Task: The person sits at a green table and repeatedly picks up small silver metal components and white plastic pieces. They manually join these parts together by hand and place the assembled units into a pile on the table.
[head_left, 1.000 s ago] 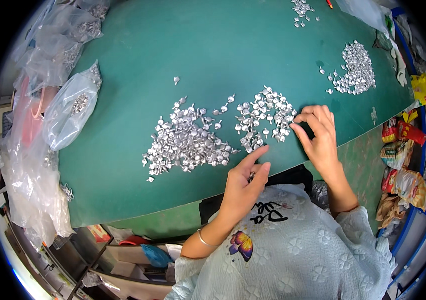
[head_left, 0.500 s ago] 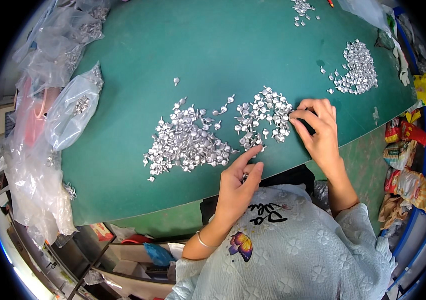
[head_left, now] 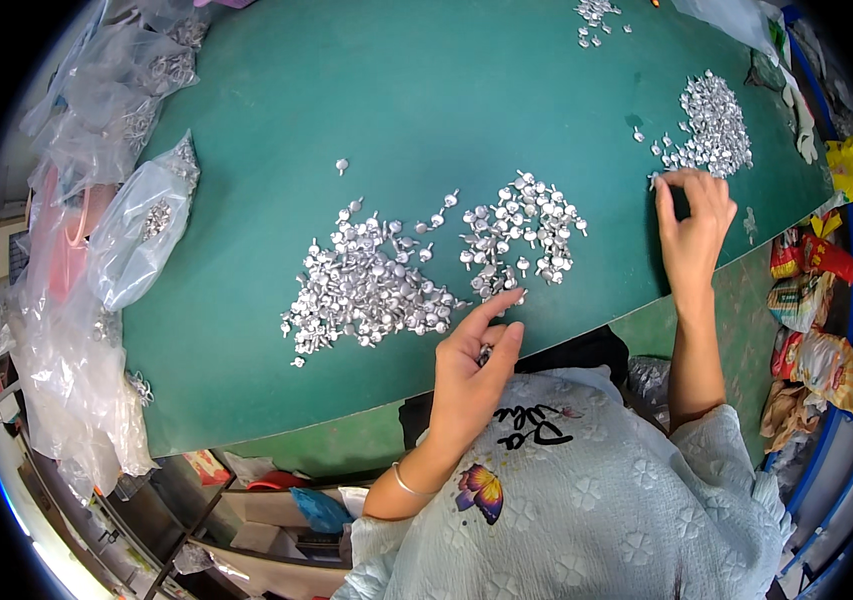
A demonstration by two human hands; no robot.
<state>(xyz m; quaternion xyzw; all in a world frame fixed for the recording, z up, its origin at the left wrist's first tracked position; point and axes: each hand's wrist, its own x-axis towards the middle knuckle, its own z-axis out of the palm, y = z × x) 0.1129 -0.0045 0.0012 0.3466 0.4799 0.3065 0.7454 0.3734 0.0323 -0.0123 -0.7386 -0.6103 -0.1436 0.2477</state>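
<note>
Small silvery metal pieces with round heads and short stems lie on the green table in heaps. My left hand [head_left: 471, 372] is curled around a few of these metal pieces [head_left: 485, 354], its index finger stretched toward the near edge of the middle heap [head_left: 536, 228]. To its left spreads the largest heap [head_left: 366, 285]. My right hand [head_left: 694, 222] is at the near edge of the right heap [head_left: 716, 125], fingers pinched. A small metal piece [head_left: 653, 181] shows at its fingertips, partly hidden by them.
Clear plastic bags [head_left: 146, 225] holding metal parts line the left side of the green table [head_left: 246, 400]. A smaller group of pieces [head_left: 596, 15] lies at the far edge. Colourful packets [head_left: 816, 365] hang beyond the right side, near a white glove [head_left: 801, 125].
My right hand has moved right and slightly away from me, from the middle heap to the right heap. My left hand has stayed almost in place, still curled around the metal pieces.
</note>
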